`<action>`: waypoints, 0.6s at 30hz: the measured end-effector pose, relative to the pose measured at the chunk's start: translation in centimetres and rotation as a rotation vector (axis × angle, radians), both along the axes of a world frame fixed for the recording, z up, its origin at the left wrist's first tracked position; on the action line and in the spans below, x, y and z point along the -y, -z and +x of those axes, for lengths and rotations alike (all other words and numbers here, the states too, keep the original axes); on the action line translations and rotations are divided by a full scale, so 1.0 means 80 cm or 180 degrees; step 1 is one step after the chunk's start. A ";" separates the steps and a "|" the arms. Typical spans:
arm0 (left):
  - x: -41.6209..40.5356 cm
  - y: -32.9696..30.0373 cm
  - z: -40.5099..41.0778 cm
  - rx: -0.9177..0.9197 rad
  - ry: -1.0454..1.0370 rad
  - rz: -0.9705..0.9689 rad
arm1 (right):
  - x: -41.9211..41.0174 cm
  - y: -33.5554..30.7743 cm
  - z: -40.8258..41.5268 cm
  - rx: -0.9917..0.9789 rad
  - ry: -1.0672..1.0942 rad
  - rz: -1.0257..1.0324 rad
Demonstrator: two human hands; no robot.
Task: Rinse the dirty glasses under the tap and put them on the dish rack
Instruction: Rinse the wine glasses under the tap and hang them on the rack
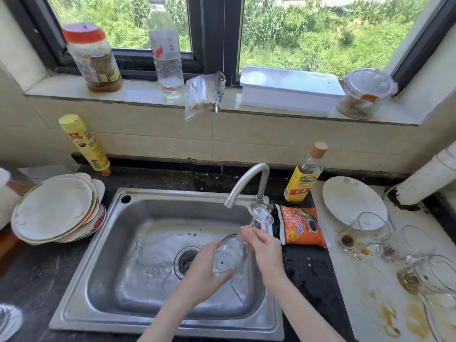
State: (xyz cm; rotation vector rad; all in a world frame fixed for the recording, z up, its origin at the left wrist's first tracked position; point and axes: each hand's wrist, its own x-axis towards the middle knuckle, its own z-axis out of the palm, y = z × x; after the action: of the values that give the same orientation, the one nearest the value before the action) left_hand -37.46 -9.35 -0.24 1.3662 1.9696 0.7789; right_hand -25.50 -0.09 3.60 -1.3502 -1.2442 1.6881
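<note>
Two hands meet over the steel sink [103, 243], both clamped on one clear stemmed glass [230, 255] held tilted above the drain [185, 260]. The left hand [204, 275] curls round the bowl from below, thumb across its near side; the right hand [265, 253] pinches the stem near the bowl, with the foot of the glass up by the tap base. The glass sits below and just right of the spout of the curved tap [249, 180]; whether water runs cannot be told, though the basin floor is wet. On the right counter, well apart from the sink, stand several dirty glasses [370, 230] among brown stains, beside a white plate [350, 198]. An orange sauce packet [302, 225] lies next to the sink rim, a yellow-labelled bottle [304, 176] behind it. To the left, a stack of plates and bowls [54, 208] rests on the dark counter, a yellow spray can [84, 144] leaning at the wall. On the window sill stand a red-lidded jar [93, 58], a clear plastic bottle [166, 53], a white box [288, 88] and a clip-lid container [365, 95].
</note>
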 end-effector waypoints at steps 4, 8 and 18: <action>0.002 -0.018 0.012 -0.0017 -0.0039 0.0195 | 0.003 -0.012 0.007 -0.0311 0.0416 -0.0475; 0.002 -0.036 0.014 0.0074 0.0161 0.0033 | 0.011 -0.028 0.023 -0.0334 0.0512 -0.0298; 0.010 -0.071 0.032 0.0522 0.1338 -0.0169 | 0.077 -0.067 0.077 0.0349 0.1083 0.0448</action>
State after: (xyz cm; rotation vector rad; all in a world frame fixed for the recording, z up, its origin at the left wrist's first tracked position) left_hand -34.89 -10.14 5.41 1.5595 1.4955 0.6116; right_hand -19.32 -6.24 8.96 -1.4875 -1.0966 1.2845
